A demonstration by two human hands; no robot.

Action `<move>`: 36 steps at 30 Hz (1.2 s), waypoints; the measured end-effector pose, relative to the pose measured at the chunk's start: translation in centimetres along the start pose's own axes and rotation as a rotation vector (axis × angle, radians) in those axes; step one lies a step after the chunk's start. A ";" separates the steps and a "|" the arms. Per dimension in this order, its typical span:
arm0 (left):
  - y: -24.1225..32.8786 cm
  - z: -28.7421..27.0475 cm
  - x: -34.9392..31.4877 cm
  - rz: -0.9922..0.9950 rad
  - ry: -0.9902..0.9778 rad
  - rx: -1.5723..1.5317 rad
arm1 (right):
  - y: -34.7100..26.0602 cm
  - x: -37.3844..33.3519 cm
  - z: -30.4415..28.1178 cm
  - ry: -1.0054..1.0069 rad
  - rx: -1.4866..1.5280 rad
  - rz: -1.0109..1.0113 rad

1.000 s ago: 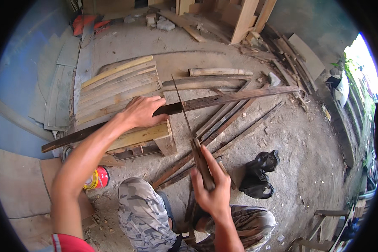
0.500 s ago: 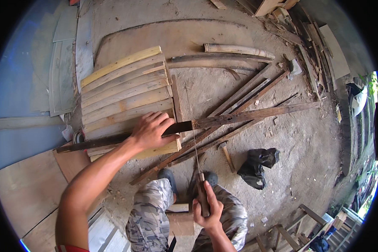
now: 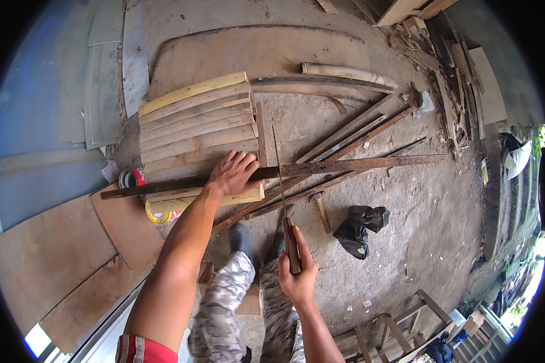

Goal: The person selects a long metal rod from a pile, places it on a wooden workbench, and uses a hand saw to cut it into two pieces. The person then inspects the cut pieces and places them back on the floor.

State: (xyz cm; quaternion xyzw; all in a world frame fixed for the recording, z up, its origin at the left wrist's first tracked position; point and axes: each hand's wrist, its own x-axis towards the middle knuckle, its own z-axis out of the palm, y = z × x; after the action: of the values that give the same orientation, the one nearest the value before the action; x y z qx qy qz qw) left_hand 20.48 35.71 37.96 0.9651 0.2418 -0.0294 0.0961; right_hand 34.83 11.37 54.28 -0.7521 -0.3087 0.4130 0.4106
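A long dark wooden beam [image 3: 357, 164] lies crosswise over a slatted wooden panel [image 3: 197, 130] and extends past its right edge. My left hand [image 3: 233, 173] grips the beam near that edge, fingers curled over its far side. In my right hand [image 3: 298, 275] is the wooden handle of a handsaw [image 3: 291, 245], with the index finger stretched along it. The thin blade crosses the beam just right of my left hand, its tip pointing away from me. How deep it sits in the wood I cannot tell.
Several dark wood strips [image 3: 345, 136] cross on the ground beyond the beam. A hammer [image 3: 322, 213] and a black plastic bag [image 3: 360, 230] lie to the right of my feet. Cans [image 3: 158, 213] stand by the panel's left side. Scrap wood [image 3: 457, 85] is heaped at far right.
My right hand has pushed the saw forward, bringing its handle closer to the beam. My left hand keeps its hold on the beam. The whole view has shifted slightly.
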 end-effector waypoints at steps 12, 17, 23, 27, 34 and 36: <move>0.3 -0.7 -0.3 -0.132 0.023 -0.025 | -1.3 1.2 -1.4 -0.123 0.003 0.134; 0.4 -1.0 -0.1 -0.149 -0.019 -0.120 | -2.4 1.7 -1.9 -0.113 0.004 0.143; 4.8 0.1 0.5 -0.640 0.122 -0.194 | -5.9 2.6 -1.5 -0.071 -0.089 0.115; 6.6 -0.9 2.4 -0.919 -0.219 -0.351 | -7.7 3.4 -1.4 -0.093 -0.140 0.222; 5.6 -1.6 3.2 -0.989 -0.380 -0.489 | -6.3 1.6 -0.2 -0.077 -0.162 0.241; 5.5 -1.8 3.2 -0.991 -0.391 -0.498 | -7.5 1.6 -0.4 -0.073 -0.155 0.297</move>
State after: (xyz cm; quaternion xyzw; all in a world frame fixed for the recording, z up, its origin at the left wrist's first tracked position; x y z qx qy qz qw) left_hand 25.97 32.79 40.33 0.6621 0.6414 -0.1908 0.3374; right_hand 34.96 16.06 60.39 -0.8032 -0.2396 0.4713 0.2744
